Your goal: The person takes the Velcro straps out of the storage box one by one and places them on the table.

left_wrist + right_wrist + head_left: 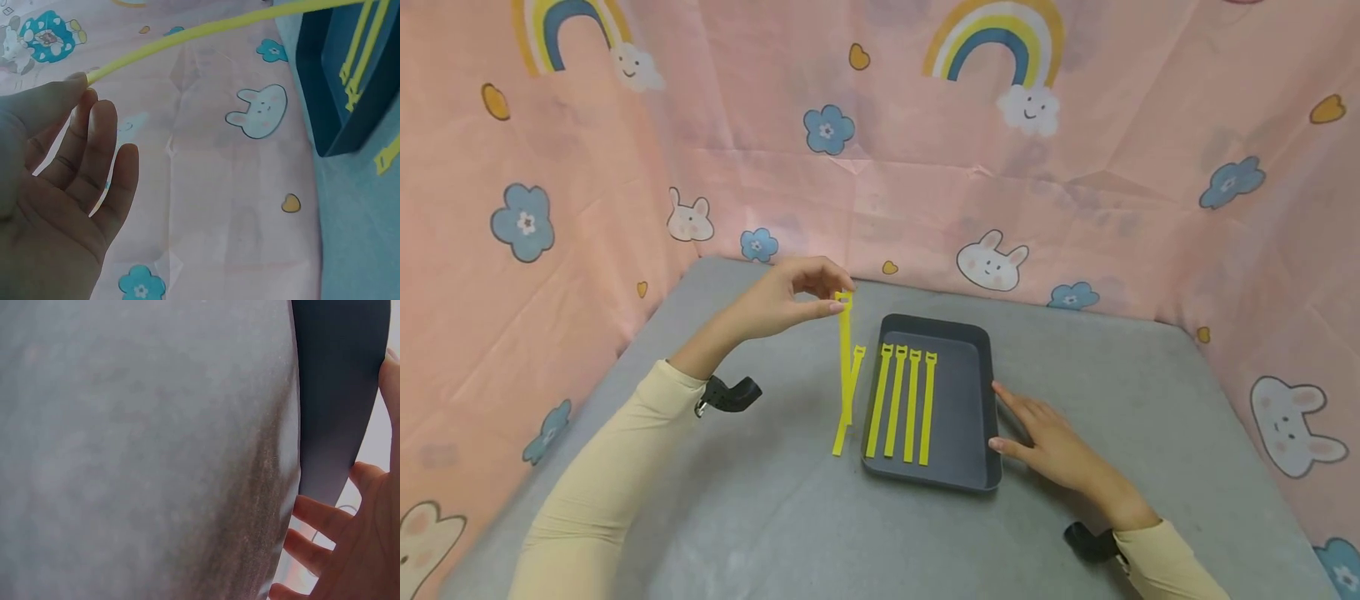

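My left hand (797, 292) pinches a yellow strap-style cable tie (846, 358) by its slotted head between thumb and fingers. The tie hangs down to the left of a dark grey tray (966, 400). In the left wrist view the held cable tie (187, 35) stretches from the fingertips toward the tray (312, 81). Another yellow cable tie (838, 442) lies on the table behind it, partly covered. Several matching ties (912, 408) lie side by side in the tray's left half. With fingers extended, my right hand (1052, 442) touches the tray's right wall (337, 394).
A grey cloth (760, 500) covers the table. Pink printed fabric (887, 200) rises behind the table and along both sides. Black bands sit on both wrists, the left one (730, 394) and the right one (1092, 543).
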`<state>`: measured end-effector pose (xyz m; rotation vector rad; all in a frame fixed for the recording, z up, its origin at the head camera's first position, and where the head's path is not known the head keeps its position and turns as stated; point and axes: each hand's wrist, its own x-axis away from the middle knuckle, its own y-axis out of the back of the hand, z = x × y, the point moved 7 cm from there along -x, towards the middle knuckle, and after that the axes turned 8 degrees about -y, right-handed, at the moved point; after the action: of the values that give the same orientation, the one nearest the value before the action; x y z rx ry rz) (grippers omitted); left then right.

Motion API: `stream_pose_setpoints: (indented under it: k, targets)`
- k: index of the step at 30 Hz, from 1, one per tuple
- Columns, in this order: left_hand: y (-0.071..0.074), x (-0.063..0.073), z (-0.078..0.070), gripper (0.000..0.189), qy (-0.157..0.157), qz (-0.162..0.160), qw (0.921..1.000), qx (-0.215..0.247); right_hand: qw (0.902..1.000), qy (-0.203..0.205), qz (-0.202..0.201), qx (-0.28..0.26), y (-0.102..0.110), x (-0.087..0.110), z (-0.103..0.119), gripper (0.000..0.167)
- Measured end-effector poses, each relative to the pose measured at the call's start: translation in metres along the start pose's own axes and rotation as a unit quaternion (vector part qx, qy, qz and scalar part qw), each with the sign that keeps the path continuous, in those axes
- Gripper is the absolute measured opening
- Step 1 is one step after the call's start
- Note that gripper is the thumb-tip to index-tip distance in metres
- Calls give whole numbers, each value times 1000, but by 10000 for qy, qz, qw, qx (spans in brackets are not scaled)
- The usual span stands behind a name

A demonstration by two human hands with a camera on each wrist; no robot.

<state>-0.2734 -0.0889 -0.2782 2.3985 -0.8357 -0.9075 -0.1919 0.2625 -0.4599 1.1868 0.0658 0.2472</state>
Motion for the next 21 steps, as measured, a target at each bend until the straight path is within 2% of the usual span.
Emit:
stream_pose_setpoints:
  k: [6,13,21]
  targets:
    - [-1,19,9,25,496,303,9983,89,10000,-17,16,21,1,0,-1,82]
    - [2,33,11,25,564,487,9937,839,10000,-13,40,21,0,0,0,83]
    - [-14,41,41,23,1293,888,9802,1209,10000,-27,62,36,0,0,0,83]
